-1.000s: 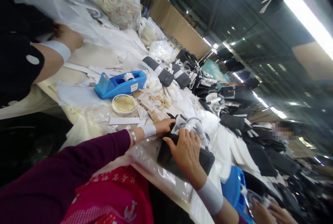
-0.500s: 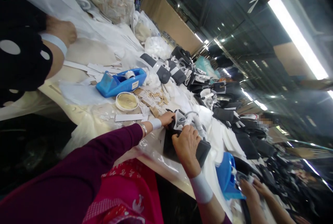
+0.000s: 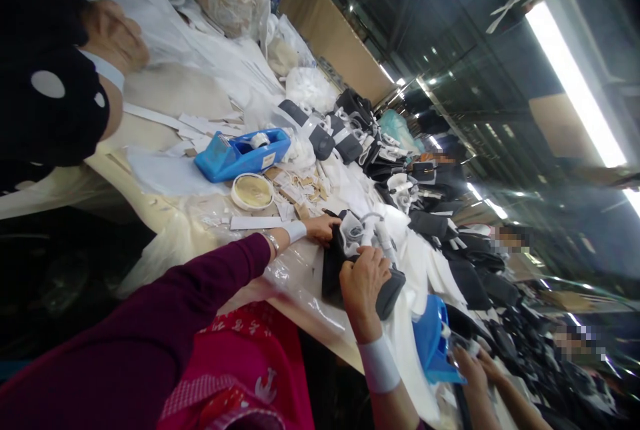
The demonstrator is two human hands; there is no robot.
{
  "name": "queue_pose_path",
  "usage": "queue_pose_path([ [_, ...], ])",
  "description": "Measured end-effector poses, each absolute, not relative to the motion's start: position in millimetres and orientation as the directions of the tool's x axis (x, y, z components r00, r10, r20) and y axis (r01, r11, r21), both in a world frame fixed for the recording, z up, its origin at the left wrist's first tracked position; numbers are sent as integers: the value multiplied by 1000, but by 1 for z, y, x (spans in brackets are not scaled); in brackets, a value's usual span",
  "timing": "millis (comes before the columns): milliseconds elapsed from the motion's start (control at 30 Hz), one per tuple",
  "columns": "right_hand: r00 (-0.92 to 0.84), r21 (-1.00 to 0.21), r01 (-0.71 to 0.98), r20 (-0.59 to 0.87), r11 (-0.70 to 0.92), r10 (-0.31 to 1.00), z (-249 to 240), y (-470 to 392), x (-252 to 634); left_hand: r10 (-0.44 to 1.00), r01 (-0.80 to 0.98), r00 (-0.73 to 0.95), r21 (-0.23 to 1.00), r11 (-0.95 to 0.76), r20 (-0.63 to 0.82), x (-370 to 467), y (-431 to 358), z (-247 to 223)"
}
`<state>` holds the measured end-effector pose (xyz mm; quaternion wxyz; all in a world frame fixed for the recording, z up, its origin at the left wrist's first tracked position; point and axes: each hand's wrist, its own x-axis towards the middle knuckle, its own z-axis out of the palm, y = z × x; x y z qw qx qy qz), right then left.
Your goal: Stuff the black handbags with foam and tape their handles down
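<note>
A black bag (image 3: 393, 293) lies on the table before me, with white wrapping and white-covered parts (image 3: 367, 229) on top of it. My left hand (image 3: 323, 229) is closed on the bag's far left edge, its fingers bent over the black material. Over the near side of the bag, my right hand (image 3: 365, 280) curls its fingers against the wrapped parts and the edge. Some of its fingertips are hidden behind the hand and wrapping. White bands circle both my wrists.
Left of the bag are a blue tape dispenser (image 3: 245, 153), a round roll of tape (image 3: 252, 191) and paper scraps (image 3: 305, 190). A co-worker's hand (image 3: 115, 33) rests at upper left. At lower right, another person's hands (image 3: 475, 367) work beside a second blue dispenser (image 3: 431, 343).
The view has shifted slightly. Both my hands stay at the bag, and my right hand's fingers have moved a little over the wrapped parts. The upper-left co-worker's hand has turned slightly.
</note>
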<state>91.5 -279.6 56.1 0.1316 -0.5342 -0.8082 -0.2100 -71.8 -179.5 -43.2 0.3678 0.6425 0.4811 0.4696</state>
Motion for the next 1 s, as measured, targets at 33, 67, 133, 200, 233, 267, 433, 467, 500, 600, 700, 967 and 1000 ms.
queue_pose_path([
  [33, -397, 200, 918, 434, 344, 809, 56, -280, 92, 969, 296, 89, 923, -248, 231, -70, -181, -42],
  [67, -402, 202, 916, 429, 348, 809, 57, -281, 93, 975, 327, 75, 918, -223, 210, -67, -182, -40],
  [133, -407, 202, 913, 416, 354, 813, 58, -281, 94, 984, 385, 32, 906, -174, 175, -61, -182, -37],
  [200, -405, 196, 914, 395, 355, 824, 61, -281, 97, 989, 422, -16, 898, -125, 145, -56, -179, -34],
  [233, -402, 190, 915, 382, 354, 832, 62, -281, 98, 992, 434, -34, 896, -98, 125, -54, -177, -33],
  [267, -397, 185, 918, 370, 352, 840, 63, -280, 100, 994, 441, -48, 894, -71, 103, -52, -175, -32],
  [433, -371, 181, 928, 344, 326, 863, 66, -278, 100, 997, 434, -79, 900, 46, -13, -49, -166, -33],
  [467, -364, 186, 930, 345, 317, 865, 65, -277, 98, 996, 424, -86, 903, 65, -31, -49, -166, -34],
  [500, -354, 187, 933, 351, 306, 867, 64, -277, 97, 994, 410, -95, 909, 81, -46, -49, -166, -34],
  [600, -323, 158, 946, 392, 283, 861, 58, -275, 93, 987, 344, -149, 932, 111, -63, -48, -169, -32],
  [700, -309, 100, 950, 450, 296, 838, 52, -275, 92, 968, 231, -242, 966, 118, -61, -45, -180, -27],
  [967, -308, 4, 933, 530, 361, 790, 45, -274, 96, 872, -355, -432, 932, 71, -230, 0, -225, -25],
  [1000, -310, -5, 929, 533, 370, 787, 45, -273, 97, 873, -446, -414, 893, 53, -258, 7, -230, -26],
])
